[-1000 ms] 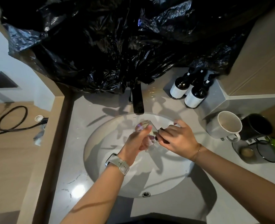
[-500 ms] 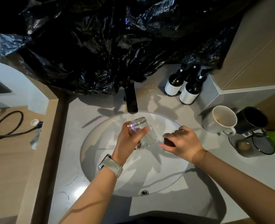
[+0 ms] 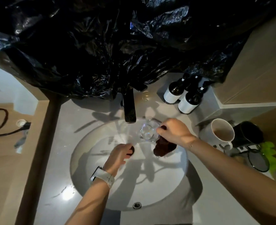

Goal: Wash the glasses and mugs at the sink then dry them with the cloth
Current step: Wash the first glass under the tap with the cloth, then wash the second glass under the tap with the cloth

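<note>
so far only one glass (image 3: 147,131) looks in hand, pinched by the right hand (image 3: 174,133) under the tap (image 3: 130,109) at frame centre; the white mug (image 3: 219,133) and black mug (image 3: 247,133) wait unwashed at right. left hand (image 3: 120,155) curls over something dark i cannot identify, and the green cloth (image 3: 271,157) is cut off at the right edge

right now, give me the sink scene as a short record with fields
glass: clear glass held over the basin, right of the black tap
right hand: right hand grips the glass rim
left hand: left hand low in the basin, holding no glass
waiting: white mug and black mug on the counter, right
cloth: green cloth at far right
</note>
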Demonstrator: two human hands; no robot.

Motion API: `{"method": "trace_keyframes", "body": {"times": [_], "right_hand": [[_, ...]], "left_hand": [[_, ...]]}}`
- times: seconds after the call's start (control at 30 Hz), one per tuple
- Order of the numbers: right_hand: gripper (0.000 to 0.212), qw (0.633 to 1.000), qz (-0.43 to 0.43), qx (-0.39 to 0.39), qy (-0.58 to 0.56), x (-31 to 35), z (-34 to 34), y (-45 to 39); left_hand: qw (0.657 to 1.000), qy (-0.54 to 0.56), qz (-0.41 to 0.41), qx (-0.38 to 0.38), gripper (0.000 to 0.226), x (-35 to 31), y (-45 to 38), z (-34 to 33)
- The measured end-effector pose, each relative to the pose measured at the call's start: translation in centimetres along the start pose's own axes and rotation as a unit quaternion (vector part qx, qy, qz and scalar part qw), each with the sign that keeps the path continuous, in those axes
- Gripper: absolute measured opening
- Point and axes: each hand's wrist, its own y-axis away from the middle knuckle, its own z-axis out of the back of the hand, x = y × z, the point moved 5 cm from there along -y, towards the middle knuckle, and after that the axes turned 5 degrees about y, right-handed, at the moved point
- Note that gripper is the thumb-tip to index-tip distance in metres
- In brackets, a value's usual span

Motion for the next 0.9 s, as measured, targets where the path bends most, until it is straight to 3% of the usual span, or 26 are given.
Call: {"method": "trace_keyframes", "body": {"times": [0.1, 0.13, 0.3, 0.43, 0.6, 0.67, 0.8, 0.9], "right_hand": [[0.049, 0.990, -0.045, -0.002, -0.136, -0.6, 1.3, -3.2], [0.052, 0.985, -0.066, -0.003, -0.162, -0.9, 1.4, -4.4], [0.035, 0.974, -0.168, 0.055, -0.142, -1.5, 0.7, -9.3], [0.031, 0.967, -0.179, 0.015, -0.178, -1.8, 1.0, -11.4], [0.051, 0.953, -0.176, -0.025, -0.247, -1.9, 1.8, -10.7], [0.052, 0.935, -0.177, -0.042, -0.304, -2.3, 2.0, -8.4], [0.023, 0.839, -0.183, -0.080, -0.506, -4.0, 1.7, -1.3], [0.008, 0.824, -0.168, -0.151, -0.520, -6.2, 1.8, 3.9]], "left_hand": [[0.970, -0.153, -0.122, -0.141, 0.017, -0.5, 0.1, 2.8], [0.961, -0.184, -0.131, -0.161, 0.013, -0.6, 0.3, 3.3], [0.968, -0.166, -0.120, -0.144, 0.016, 0.2, 0.7, 4.6], [0.957, -0.176, -0.174, -0.152, 0.016, 0.1, 0.6, 4.5], [0.942, -0.213, -0.210, -0.149, 0.017, -0.5, 0.7, 3.8], [0.940, -0.223, -0.212, -0.149, 0.017, -0.8, 0.9, 3.3], [0.932, -0.233, -0.241, -0.140, 0.017, -1.4, 2.1, 1.0], [0.932, -0.220, -0.257, -0.133, 0.028, -1.9, 3.2, -1.5]]}}
